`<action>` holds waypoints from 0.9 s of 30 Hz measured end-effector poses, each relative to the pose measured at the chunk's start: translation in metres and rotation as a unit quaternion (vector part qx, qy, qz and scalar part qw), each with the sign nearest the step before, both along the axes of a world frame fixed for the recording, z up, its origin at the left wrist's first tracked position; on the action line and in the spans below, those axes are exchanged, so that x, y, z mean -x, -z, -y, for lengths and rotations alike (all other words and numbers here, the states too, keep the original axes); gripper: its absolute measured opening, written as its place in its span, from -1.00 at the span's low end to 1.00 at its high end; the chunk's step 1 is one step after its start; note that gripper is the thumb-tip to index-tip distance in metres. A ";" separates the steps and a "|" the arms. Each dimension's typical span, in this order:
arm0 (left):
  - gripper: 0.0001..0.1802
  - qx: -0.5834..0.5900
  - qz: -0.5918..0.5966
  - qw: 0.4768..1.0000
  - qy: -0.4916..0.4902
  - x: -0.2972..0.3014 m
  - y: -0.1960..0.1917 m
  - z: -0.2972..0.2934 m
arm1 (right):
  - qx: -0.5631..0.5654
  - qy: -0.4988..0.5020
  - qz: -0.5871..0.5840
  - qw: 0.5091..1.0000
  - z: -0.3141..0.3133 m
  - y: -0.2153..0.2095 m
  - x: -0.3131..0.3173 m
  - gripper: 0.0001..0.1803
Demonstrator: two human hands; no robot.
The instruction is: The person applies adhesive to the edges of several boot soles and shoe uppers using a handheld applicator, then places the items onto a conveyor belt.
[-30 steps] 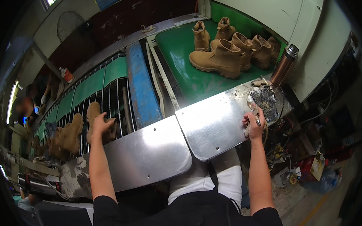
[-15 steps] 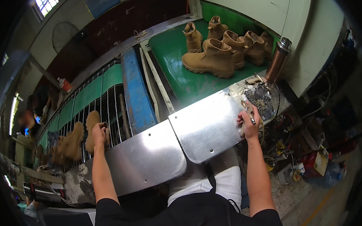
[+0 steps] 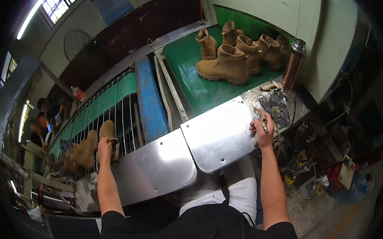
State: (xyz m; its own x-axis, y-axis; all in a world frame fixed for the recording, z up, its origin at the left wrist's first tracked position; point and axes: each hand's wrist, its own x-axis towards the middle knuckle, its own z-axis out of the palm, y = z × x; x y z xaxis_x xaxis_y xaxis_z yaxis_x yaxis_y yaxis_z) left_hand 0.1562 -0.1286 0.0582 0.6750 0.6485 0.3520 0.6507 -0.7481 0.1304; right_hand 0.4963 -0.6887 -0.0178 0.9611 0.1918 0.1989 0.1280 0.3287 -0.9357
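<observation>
My left hand [image 3: 105, 146] was closed on a tan boot [image 3: 108, 135] beside the wire rack [image 3: 123, 116]. My right hand [image 3: 261, 132] gripped a small tool [image 3: 264, 126] far from the rack. I thought the boot could snag on the rack and slip.

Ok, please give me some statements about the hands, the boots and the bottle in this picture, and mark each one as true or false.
1. The left hand grips a tan boot on the wire rack. True.
2. The right hand is empty. False: it holds a thin pen-like tool at the edge of the metal plate.
3. A group of tan boots stands on the green surface. True.
4. The metal bottle lies on its side. False: it stands upright, right of the boots.
5. The pile of dark scraps lies on the wire rack. False: it lies near the right hand, below the bottle.
</observation>
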 end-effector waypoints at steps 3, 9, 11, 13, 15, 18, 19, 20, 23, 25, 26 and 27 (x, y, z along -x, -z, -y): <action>-0.86 0.073 0.139 0.986 0.049 0.028 -0.011 0.014 | -0.010 0.006 0.013 1.000 0.000 0.007 0.002 -0.48; -0.84 0.167 0.221 0.954 0.114 0.101 -0.017 0.133 | 0.012 0.023 0.010 1.000 0.004 -0.002 0.010 -0.50; -0.73 0.089 0.011 0.975 0.205 0.103 -0.012 0.172 | 0.020 0.029 0.014 0.999 0.002 -0.005 0.010 -0.49; -0.63 0.191 -0.065 0.968 0.150 0.107 -0.036 0.194 | 0.028 0.034 0.011 0.999 0.002 -0.008 0.013 -0.46; -0.50 0.240 -0.100 0.951 0.170 0.097 -0.063 0.210 | 0.021 0.027 0.006 0.999 0.001 -0.008 0.013 -0.48; -0.30 0.149 -0.067 0.946 0.280 0.040 -0.081 0.229 | 0.023 0.028 0.012 0.999 0.003 -0.009 0.012 -0.48; -0.23 0.069 -0.066 0.949 0.300 0.017 -0.084 0.234 | 0.023 0.030 0.012 0.999 0.004 -0.009 0.011 -0.48; -0.24 0.014 -0.095 0.940 0.326 -0.004 -0.084 0.236 | 0.023 0.032 0.013 0.999 0.005 -0.009 0.011 -0.49; -0.27 -0.072 -0.162 0.911 0.372 -0.041 -0.068 0.225 | 0.010 0.021 0.014 1.000 -0.003 -0.009 0.012 -0.49; -0.31 -0.007 -0.178 0.907 0.382 -0.045 -0.050 0.201 | -0.004 0.018 0.008 1.000 -0.006 -0.010 0.012 -0.50; -0.32 -0.016 -0.138 0.911 0.388 -0.046 -0.052 0.200 | -0.010 0.020 0.003 1.000 -0.005 -0.008 0.011 -0.50; -0.33 -0.026 -0.098 0.914 0.392 -0.044 -0.055 0.200 | -0.009 0.023 0.003 1.000 -0.004 -0.008 0.011 -0.50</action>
State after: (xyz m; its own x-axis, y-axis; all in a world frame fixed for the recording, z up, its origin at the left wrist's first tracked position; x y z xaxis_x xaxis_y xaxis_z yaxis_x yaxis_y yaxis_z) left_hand 0.1998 -0.3283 0.1132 0.9786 -0.0754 0.1914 -0.0807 -0.9965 0.0200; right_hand 0.4854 -0.6849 -0.0096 0.9676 0.1441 0.2072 0.1485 0.3391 -0.9290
